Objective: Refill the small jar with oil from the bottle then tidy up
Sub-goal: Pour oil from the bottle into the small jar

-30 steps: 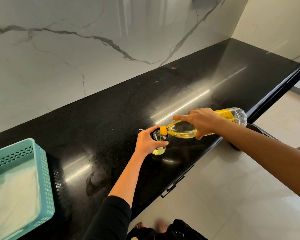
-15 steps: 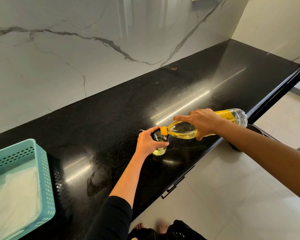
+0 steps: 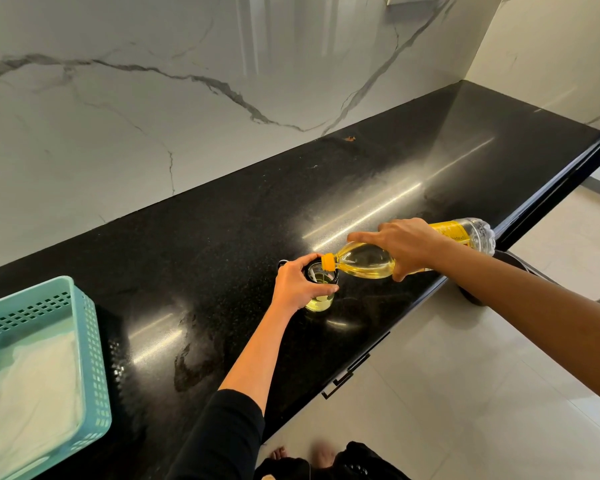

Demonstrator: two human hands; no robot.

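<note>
A small glass jar [image 3: 321,299] with yellow oil in its lower part stands on the black counter [image 3: 222,237] near the front edge. My left hand [image 3: 297,284] grips the jar around its top. My right hand [image 3: 400,245] holds a clear plastic oil bottle [image 3: 364,261] tipped almost flat, its yellow neck [image 3: 328,262] over the jar's mouth. The bottle's base [image 3: 478,233] points right, past the counter edge. A small dark object, possibly the jar's lid [image 3: 282,263], peeks out behind my left hand.
A teal perforated plastic basket [image 3: 94,358] with a white cloth [image 3: 32,393] inside sits at the counter's left end. A marble wall [image 3: 153,98] backs the counter. A dark round object [image 3: 510,268] stands on the tiled floor below the counter edge at right.
Both hands, jar and bottle stay in nearly the same pose. The bottle remains tipped over the jar's mouth.
</note>
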